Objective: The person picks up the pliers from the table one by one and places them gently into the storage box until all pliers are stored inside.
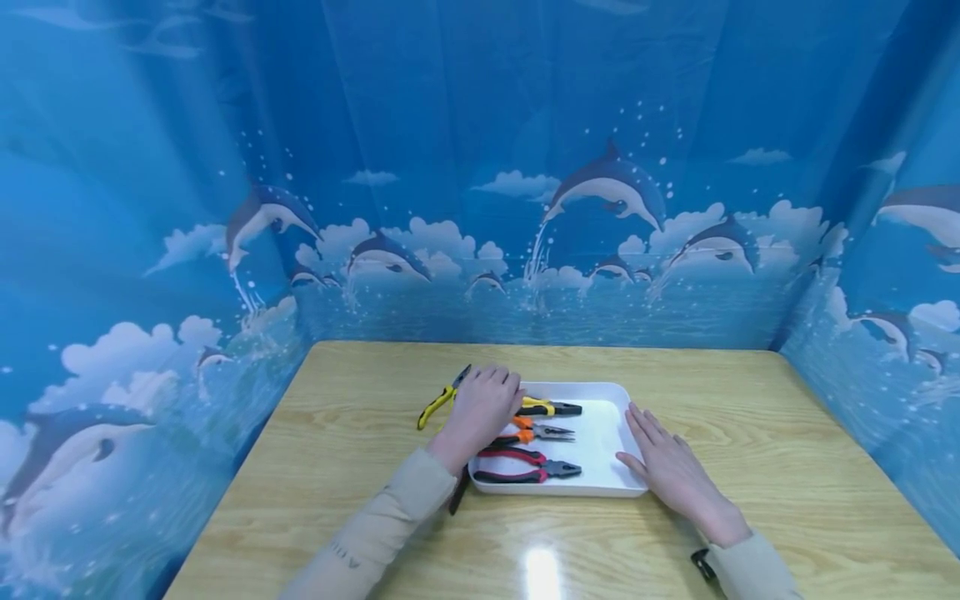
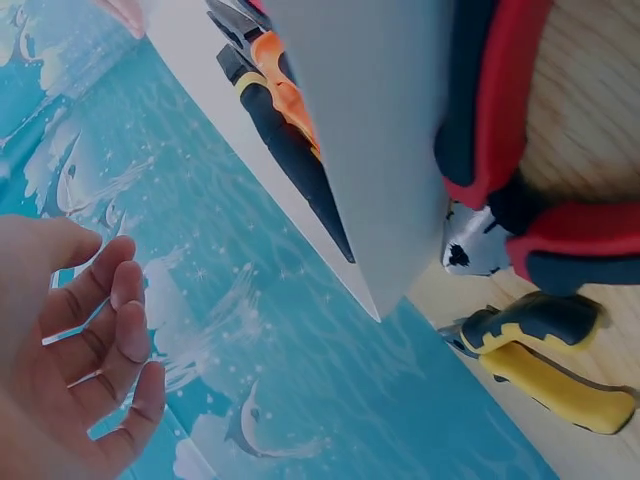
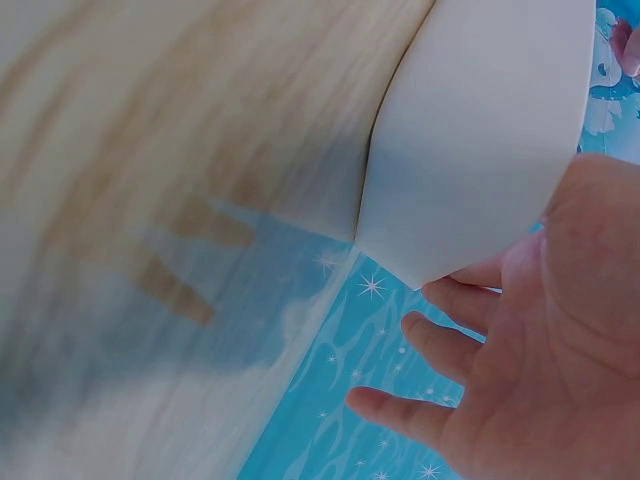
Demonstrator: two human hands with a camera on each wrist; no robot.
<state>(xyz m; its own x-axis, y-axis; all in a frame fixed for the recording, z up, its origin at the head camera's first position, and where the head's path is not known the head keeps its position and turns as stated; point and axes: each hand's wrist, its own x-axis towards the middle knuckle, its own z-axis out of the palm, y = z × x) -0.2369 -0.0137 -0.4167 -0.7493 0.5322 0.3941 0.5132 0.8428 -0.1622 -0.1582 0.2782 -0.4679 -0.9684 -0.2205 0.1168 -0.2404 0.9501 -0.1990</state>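
Note:
A white tray (image 1: pixel 602 446) holds yellow-black pliers (image 1: pixel 564 409), orange long-nose pliers (image 1: pixel 553 432) and red-black pliers (image 1: pixel 562 469), jaws toward the right. Over the tray's left edge hovers my left hand (image 1: pixel 487 406), hiding part of the handles. Its fingers (image 2: pixel 128 330) are loosely bent with nothing between them in the left wrist view. My right hand (image 1: pixel 675 468) rests against the tray's right end, thumb by the rim and fingers extended along the outer wall. In the right wrist view the fingertips (image 3: pixel 440 290) lie at the tray's corner.
Left of the tray, another yellow-black pair of pliers (image 1: pixel 435 408) lies on the wooden table (image 1: pixel 360 467). Beside the tray's left wall is a second red-black pair (image 2: pixel 500 120), mostly hidden in the head view. Dolphin-printed curtains (image 1: pixel 465 167) surround the table's back and sides.

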